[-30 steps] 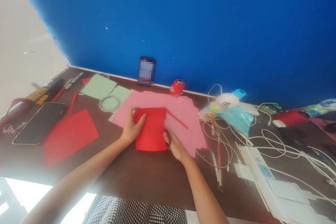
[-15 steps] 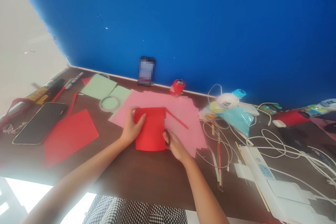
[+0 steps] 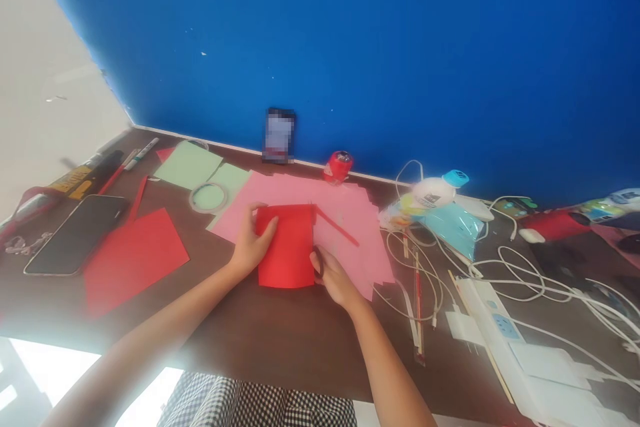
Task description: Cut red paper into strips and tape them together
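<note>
A sheet of red paper (image 3: pixel 286 253) is held up in front of me, over the near edge of a spread of pink paper (image 3: pixel 350 227). My left hand (image 3: pixel 254 237) grips its left side, thumb on the front and fingers behind. At the sheet's right edge, my right hand (image 3: pixel 334 275) is closed around dark-handled scissors (image 3: pixel 319 263); the blades are mostly hidden along the edge. From the top right corner of the sheet, a narrow red strip (image 3: pixel 337 225) slants over the pink paper.
Left lie another red sheet (image 3: pixel 140 257), a black phone (image 3: pixel 75 235), green paper (image 3: pixel 187 165) and a tape roll (image 3: pixel 209 197). A red can-like object (image 3: pixel 338 167) stands near the blue wall. Right are a white bottle (image 3: pixel 433 193), tangled cables (image 3: pixel 520 280) and a power strip (image 3: pixel 493 310).
Almost nothing differs. Both hands, the red paper and the scissors stay in nearly the same place.
</note>
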`<state>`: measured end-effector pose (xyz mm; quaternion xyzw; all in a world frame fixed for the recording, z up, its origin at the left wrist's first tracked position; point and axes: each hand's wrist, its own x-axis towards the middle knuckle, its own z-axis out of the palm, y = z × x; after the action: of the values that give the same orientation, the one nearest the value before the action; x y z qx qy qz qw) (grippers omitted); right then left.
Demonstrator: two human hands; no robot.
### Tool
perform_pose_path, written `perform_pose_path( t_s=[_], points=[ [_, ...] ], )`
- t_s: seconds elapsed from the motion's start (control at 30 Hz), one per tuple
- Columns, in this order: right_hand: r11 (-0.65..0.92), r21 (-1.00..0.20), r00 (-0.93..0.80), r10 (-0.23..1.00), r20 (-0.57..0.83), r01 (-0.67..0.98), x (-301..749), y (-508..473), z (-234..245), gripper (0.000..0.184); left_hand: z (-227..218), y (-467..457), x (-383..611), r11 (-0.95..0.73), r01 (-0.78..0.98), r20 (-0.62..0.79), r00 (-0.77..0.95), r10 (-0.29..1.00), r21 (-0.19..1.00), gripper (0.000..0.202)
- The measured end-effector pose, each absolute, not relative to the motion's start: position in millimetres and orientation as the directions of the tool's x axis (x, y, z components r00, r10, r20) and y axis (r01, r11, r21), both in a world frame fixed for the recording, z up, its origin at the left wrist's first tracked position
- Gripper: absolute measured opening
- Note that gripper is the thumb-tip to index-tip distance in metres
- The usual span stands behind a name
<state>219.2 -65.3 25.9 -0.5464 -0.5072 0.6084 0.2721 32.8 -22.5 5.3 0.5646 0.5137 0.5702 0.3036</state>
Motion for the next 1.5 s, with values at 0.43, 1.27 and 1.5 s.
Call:
perform_pose_path(
  t_s=[0.43, 1.27, 1.5],
  points=[
    [-0.321, -0.931, -0.291, 0.887, -0.359, 0.171, 218.5, -64.5, 23.7, 0.035, 5.6, -22.8, 33.5, -0.271, 0.203, 0.307, -0.173, 0.936, 0.941, 0.028],
    [-0.369, -0.921, -0.267, 0.881, -0.39, 0.125, 218.8, -65.8, 27.7, 0.049, 3.8, -26.5, 34.3, -0.269, 0.212, 0.291, -0.082, 0.953, 0.94, 0.029],
    [-0.356, -0.927, -0.28, 0.884, -0.375, 0.116, 219.2, -65.4, 24.8, 0.046, 4.2, -27.0, 34.2, -0.245, 0.144, 0.257, -0.074, 0.964, 0.959, 0.03]
  ],
)
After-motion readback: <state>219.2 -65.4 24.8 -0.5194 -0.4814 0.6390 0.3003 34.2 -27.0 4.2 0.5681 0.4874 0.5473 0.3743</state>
